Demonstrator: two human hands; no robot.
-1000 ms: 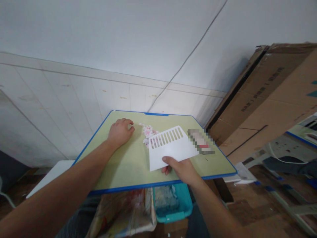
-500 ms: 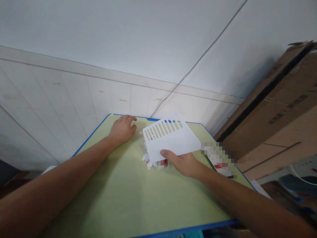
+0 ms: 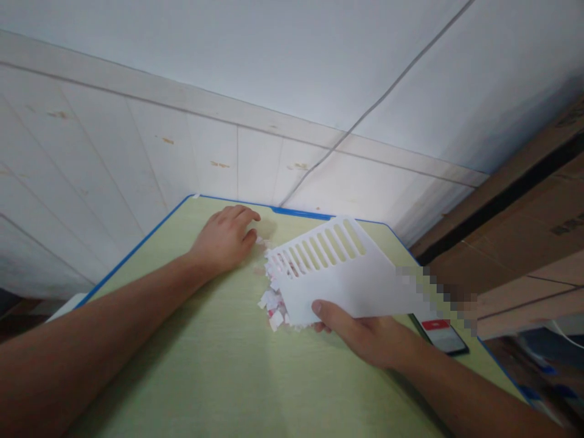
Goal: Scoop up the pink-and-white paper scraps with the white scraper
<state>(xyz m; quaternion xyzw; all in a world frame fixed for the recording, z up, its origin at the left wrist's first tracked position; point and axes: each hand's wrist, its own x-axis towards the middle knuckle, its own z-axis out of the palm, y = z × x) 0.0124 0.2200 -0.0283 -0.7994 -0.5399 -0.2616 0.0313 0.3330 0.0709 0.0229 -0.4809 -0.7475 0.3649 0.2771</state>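
My right hand [image 3: 360,328] grips a flat white slotted panel [image 3: 337,292] by its near edge, thumb on top. A row of long slots runs along the panel's far side, and its left end is over a small heap of torn paper scraps [image 3: 272,301]. The panel hides part of the heap. Left of the scraps, my left hand [image 3: 225,237] is low over the table with its fingers loosely bent and the thumb apart. Nothing shows in it, and a few small paper bits lie near its thumb.
The light green table [image 3: 219,365] has a blue edge and stands against a white panelled wall [image 3: 260,158]. A phone [image 3: 440,337] with a red patch on its screen lies at the right, partly covered. A grey cable [image 3: 365,115] runs down the wall. Large cardboard boxes [image 3: 515,225] lean at the right.
The view has moved closer to the table. The white panel has shifted right relative to the scraps, uncovering more of them. My left hand keeps nearly the same pose.
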